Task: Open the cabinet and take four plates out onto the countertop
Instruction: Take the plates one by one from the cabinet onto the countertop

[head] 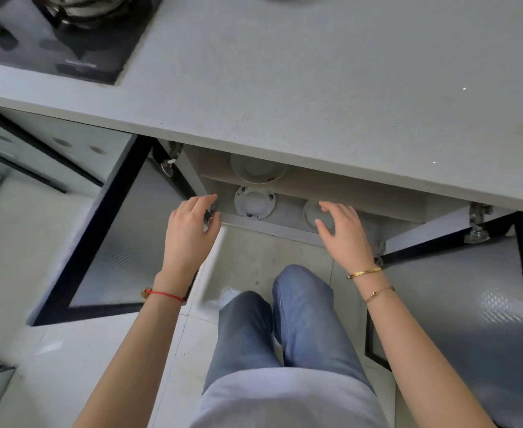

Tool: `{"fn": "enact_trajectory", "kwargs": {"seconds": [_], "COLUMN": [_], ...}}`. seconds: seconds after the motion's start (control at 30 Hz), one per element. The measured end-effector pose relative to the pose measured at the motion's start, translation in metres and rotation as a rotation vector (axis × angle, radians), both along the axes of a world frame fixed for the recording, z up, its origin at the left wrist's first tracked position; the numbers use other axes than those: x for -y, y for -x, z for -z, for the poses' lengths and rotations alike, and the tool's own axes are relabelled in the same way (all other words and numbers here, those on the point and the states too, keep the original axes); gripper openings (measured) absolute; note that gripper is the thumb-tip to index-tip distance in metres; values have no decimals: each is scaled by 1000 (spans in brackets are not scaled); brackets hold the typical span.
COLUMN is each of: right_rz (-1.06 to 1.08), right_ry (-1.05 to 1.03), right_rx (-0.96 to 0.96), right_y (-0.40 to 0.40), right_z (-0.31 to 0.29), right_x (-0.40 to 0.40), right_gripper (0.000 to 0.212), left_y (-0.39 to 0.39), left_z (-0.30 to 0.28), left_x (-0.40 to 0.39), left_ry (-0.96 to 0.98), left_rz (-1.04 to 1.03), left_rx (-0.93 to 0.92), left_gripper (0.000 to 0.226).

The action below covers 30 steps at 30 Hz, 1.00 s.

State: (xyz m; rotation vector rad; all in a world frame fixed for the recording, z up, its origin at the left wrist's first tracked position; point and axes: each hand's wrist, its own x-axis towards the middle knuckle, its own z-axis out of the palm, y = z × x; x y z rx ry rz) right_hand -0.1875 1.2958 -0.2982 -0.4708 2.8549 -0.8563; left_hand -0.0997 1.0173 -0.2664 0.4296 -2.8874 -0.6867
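Note:
The cabinet under the grey countertop (331, 97) stands open, both glass doors swung outward: the left door (124, 239) and the right door (457, 304). A white plate (258, 171) lies on the upper shelf. On the lower shelf sit a scalloped plate with dark blue marks (254, 202) and a small white plate (312, 213), partly hidden by my right hand. My left hand (189, 227) hovers open by the cabinet's left edge. My right hand (343, 230) reaches open over the small plate, holding nothing.
A black gas hob (53, 35) with a pan is set in the countertop at top left. Metal hinges (478, 223) stick out at both door sides. My legs in jeans (284, 329) stand on the tiled floor between the doors.

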Motion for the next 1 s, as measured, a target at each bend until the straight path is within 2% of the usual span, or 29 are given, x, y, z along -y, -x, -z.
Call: {"fn": "enact_trajectory", "kwargs": {"seconds": [0.27,0.43,0.6,0.73,1.0], "right_rz": [3,8,39,52,142], "right_ry": [9,80,130,138,20], "right_rx": [-106,-231,-299,-274,-140], "right_y": [81,128,173,202,224], "right_z": [152,217,246,248,254], "right_x": [22,46,76,102,118], "right_gripper": [36,35,35,32,38], "left_y": [81,132,180,213,245], "left_z": [170,239,269,275,283], "left_x": [25,47,67,77,82], "left_ry": [-8,41,12,-34,-100], "left_rz": [21,2,-29,-86,-51], "left_rx": [-114,-200,-219,-95,59], "left_gripper": [30,28,36,43,38]}}
